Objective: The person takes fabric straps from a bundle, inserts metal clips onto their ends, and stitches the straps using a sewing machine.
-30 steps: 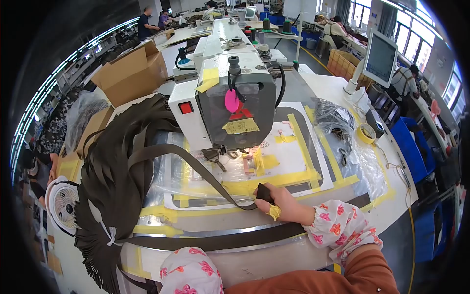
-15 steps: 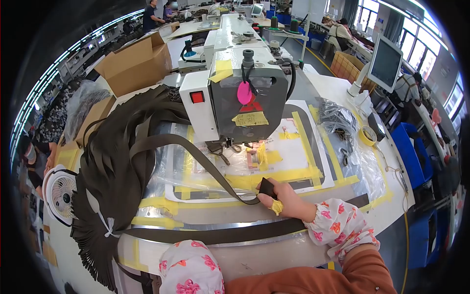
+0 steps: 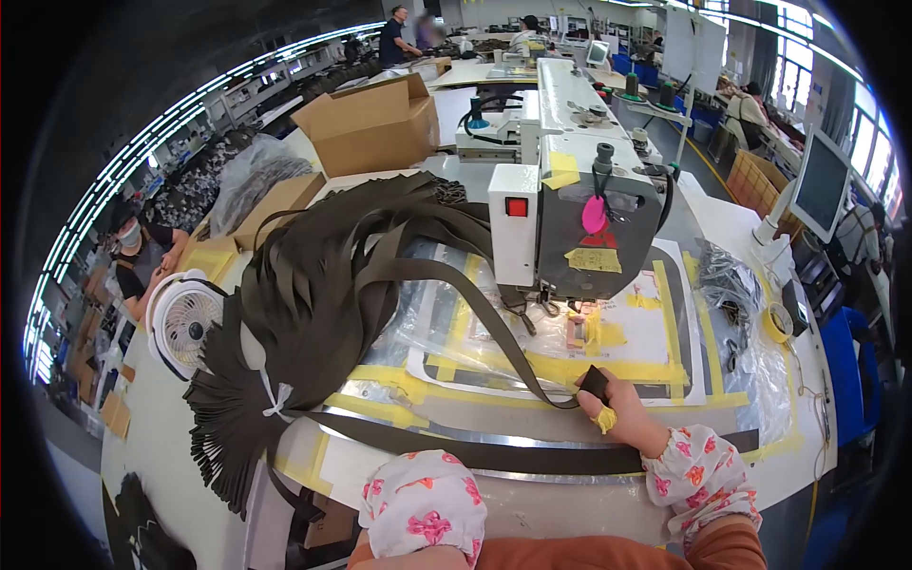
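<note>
My right hand is closed on the end of a dark olive webbing strap, which arcs left into a large bundle of straps. The strap's short end sticks up above my fingers, and yellow tape wraps one finger. The bundle is tied with a white tie and fans out at its lower end. Another strap lies across the front of the table, below my right hand. On the left side only a floral sleeve cover shows at the bottom; my left hand cannot be seen.
A sewing machine stands behind my right hand, above a taped template. A bag of metal hooks, a tape roll and a monitor are at right. A fan, cardboard box and seated co-worker are left.
The view has swung left, so the machine and table appear farther right and the co-worker at left shows more fully. My right hand keeps its hold on the strap end.
</note>
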{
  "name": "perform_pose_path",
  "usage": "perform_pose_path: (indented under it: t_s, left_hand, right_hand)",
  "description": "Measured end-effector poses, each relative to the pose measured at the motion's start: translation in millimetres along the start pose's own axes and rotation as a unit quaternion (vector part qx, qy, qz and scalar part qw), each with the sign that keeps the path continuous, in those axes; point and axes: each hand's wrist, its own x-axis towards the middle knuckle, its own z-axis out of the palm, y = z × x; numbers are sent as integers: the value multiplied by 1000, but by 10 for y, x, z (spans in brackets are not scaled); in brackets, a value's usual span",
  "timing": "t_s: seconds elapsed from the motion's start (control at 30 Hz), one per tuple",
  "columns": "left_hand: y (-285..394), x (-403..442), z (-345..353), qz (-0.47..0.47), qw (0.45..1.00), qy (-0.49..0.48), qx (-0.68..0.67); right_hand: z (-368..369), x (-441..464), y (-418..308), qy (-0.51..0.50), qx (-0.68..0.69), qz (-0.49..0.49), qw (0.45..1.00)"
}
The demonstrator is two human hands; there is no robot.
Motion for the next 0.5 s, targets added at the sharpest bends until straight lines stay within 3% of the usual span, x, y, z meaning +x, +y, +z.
perform_pose_path:
  t_s: [0.2, 0.23, 0.3, 0.33, 0.37, 0.4, 0.5]
  left_hand:
    - [-90, -128, -60, 16, 999, -41, -11]
    - [-30, -208, -178, -114, 987, -108, 18]
    - [-139, -229, -313, -297, 897, -319, 79]
    - [-301, -372, -333, -337, 836, -419, 106]
    - [-401, -671, -350, -378, 802, -452, 100]
    - [-432, -1045, -385, -388, 787, -459, 140]
    - [-437, -1785, -621, -403, 723, -529, 190]
  right_hand:
    - [5, -15, 26, 3, 11, -20, 1000]
    - [13, -14, 37, 2, 6, -14, 1000]
    - [2, -16, 29, 4, 0, -16, 1000]
    - [-25, 3, 4, 6, -1, -23, 1000]
    - [-27, -15, 7, 6, 0, -27, 1000]
    - [4, 19, 183, 56, -19, -225, 972]
    - [-19, 8, 329, 85, 64, -64, 992]
